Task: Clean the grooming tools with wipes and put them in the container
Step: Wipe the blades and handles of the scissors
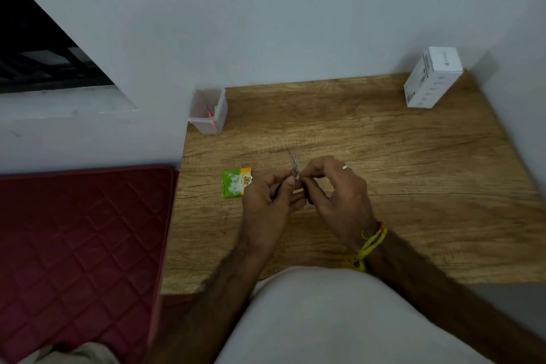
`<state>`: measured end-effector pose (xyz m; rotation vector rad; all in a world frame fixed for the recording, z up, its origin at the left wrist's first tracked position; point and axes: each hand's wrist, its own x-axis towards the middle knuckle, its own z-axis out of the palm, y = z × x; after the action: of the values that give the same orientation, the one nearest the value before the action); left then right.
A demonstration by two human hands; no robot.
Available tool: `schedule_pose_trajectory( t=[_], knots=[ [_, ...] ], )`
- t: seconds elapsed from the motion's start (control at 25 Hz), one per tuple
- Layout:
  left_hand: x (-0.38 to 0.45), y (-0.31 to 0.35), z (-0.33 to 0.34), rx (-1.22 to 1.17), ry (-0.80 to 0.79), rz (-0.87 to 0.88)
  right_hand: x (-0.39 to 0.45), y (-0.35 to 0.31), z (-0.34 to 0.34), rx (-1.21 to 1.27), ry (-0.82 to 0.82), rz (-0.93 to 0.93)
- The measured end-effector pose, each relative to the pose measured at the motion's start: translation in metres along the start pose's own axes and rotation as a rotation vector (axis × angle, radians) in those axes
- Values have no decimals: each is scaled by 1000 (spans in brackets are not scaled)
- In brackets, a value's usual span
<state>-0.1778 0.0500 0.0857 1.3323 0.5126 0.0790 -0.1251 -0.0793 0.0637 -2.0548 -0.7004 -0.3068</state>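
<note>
Scissors (293, 163) mid-clean, centre of frame, blades slightly parted and pointing toward the wall. Left hand (270, 195) grips the dark handles; right hand (332, 186) pinches near the pivot, a bit of white there, probably the wipe, too small to confirm. Wipe sachet (236, 183) lies on the bench (413, 171) just left of the hands. Container (209, 111) at bench's upper-left corner already holds something reddish. Judgement: partway through; scissors not yet binned. Both forearms converge low over the bench.

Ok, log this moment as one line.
left hand grips scissors | right hand wiping blades | container far-left, tool inside
</note>
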Motion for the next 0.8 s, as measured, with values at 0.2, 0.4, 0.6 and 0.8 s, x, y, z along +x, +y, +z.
schedule_pose_trajectory(
  t=[0.2,0.4,0.6,0.8],
  knots=[
    [0,0,0,11,13,2,1,3,-1,38,-22,46],
    [2,1,1,50,14,16,3,3,-4,45,-59,33],
    [1,1,0,68,32,3,-2,5,-3,35,-101,5],
    [3,4,0,69,45,-11,2,6,-3,31,-81,-28]
  ],
)
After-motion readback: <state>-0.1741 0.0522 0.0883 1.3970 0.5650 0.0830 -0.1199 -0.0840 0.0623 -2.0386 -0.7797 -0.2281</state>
